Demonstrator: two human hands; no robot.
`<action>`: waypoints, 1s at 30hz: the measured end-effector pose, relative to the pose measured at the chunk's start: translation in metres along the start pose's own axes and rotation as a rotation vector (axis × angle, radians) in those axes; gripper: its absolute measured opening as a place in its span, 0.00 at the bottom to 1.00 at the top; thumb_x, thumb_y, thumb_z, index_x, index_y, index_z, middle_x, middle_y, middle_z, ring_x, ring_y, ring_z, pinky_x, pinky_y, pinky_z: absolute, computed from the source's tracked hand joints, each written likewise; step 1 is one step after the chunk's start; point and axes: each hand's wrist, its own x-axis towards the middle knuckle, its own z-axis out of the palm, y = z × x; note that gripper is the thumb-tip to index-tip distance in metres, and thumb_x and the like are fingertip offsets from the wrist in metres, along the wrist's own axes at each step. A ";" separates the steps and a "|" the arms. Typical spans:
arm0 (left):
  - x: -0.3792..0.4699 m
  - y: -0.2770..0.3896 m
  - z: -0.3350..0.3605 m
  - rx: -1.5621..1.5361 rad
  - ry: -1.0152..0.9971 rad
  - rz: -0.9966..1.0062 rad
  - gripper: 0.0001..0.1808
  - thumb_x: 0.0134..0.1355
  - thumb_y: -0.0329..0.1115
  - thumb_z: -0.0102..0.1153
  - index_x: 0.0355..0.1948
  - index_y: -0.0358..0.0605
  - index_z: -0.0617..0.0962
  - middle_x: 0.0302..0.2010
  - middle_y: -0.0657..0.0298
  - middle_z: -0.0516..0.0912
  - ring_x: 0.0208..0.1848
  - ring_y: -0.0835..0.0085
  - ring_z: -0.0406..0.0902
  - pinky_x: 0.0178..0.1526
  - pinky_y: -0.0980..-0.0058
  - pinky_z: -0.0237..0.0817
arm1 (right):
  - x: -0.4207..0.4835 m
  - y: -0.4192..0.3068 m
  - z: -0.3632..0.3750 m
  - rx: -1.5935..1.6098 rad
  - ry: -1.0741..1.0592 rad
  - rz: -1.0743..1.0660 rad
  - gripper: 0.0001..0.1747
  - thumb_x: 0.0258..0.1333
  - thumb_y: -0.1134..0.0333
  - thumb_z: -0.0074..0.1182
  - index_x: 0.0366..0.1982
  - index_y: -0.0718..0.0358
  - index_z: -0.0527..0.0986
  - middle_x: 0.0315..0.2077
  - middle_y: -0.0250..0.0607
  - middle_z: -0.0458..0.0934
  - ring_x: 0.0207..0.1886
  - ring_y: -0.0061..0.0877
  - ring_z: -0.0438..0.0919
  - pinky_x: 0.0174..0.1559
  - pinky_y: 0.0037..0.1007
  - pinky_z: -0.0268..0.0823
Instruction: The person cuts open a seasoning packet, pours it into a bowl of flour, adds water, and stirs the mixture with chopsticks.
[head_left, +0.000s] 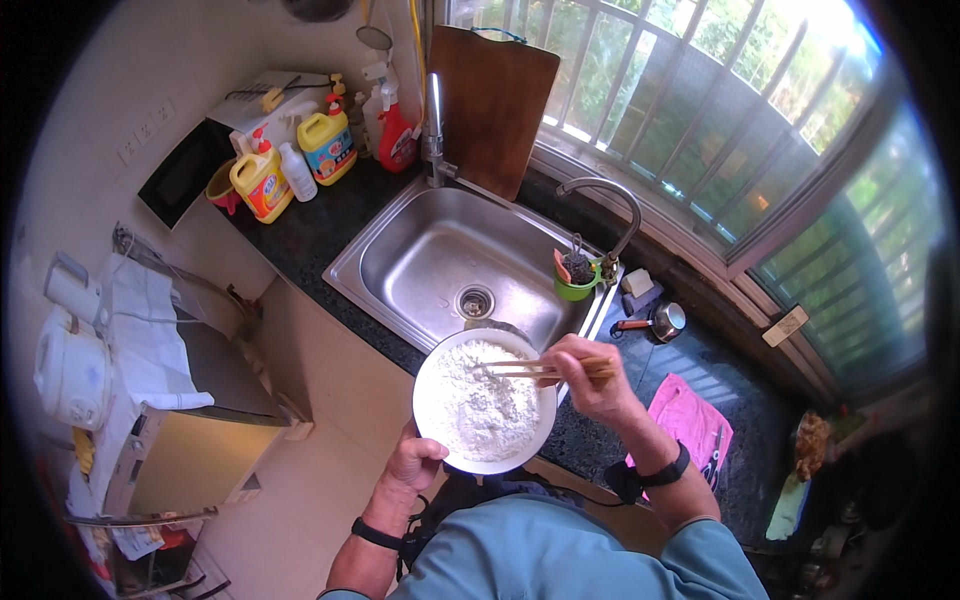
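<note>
A white bowl (552, 411) of white flour (484, 420) is held just in front of the stainless steel sink (420, 247), partly over its near edge. My left hand (417, 459) grips the bowl's rim at the lower left, thumb on top. My right hand (592, 379) holds a pair of wooden chopsticks (529, 367) at the bowl's right side. Their tips are in or just over the flour, which looks dry and crumbly in places; whether they touch it I cannot tell.
Yellow detergent bottles (264, 187) and a red spray bottle (395, 139) stand left of the sink. A cutting board (491, 105) leans behind it. At the right are a curved faucet (634, 202), a small pot (667, 321), a pink cloth (686, 420) and scissors (712, 461).
</note>
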 end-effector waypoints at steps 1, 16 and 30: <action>-0.001 0.001 0.001 0.001 -0.002 0.005 0.48 0.31 0.27 0.56 0.64 0.35 0.70 0.54 0.57 0.79 0.56 0.62 0.76 0.60 0.68 0.69 | -0.001 0.000 -0.009 0.013 -0.003 0.026 0.13 0.73 0.70 0.46 0.38 0.72 0.78 0.33 0.41 0.82 0.36 0.26 0.86 0.37 0.25 0.81; -0.002 0.000 -0.010 -0.124 0.010 -0.007 0.50 0.31 0.27 0.57 0.66 0.35 0.68 0.59 0.56 0.76 0.63 0.57 0.71 0.68 0.63 0.62 | -0.027 -0.002 -0.034 -0.269 -0.152 -0.013 0.11 0.70 0.68 0.50 0.38 0.66 0.80 0.30 0.41 0.83 0.33 0.27 0.82 0.38 0.31 0.75; 0.007 -0.004 0.003 -0.050 0.005 -0.016 0.49 0.32 0.27 0.57 0.65 0.35 0.69 0.57 0.55 0.78 0.58 0.58 0.75 0.64 0.65 0.67 | 0.000 -0.005 0.023 -0.213 -0.213 -0.162 0.07 0.66 0.69 0.57 0.39 0.66 0.79 0.34 0.46 0.81 0.37 0.38 0.82 0.40 0.35 0.76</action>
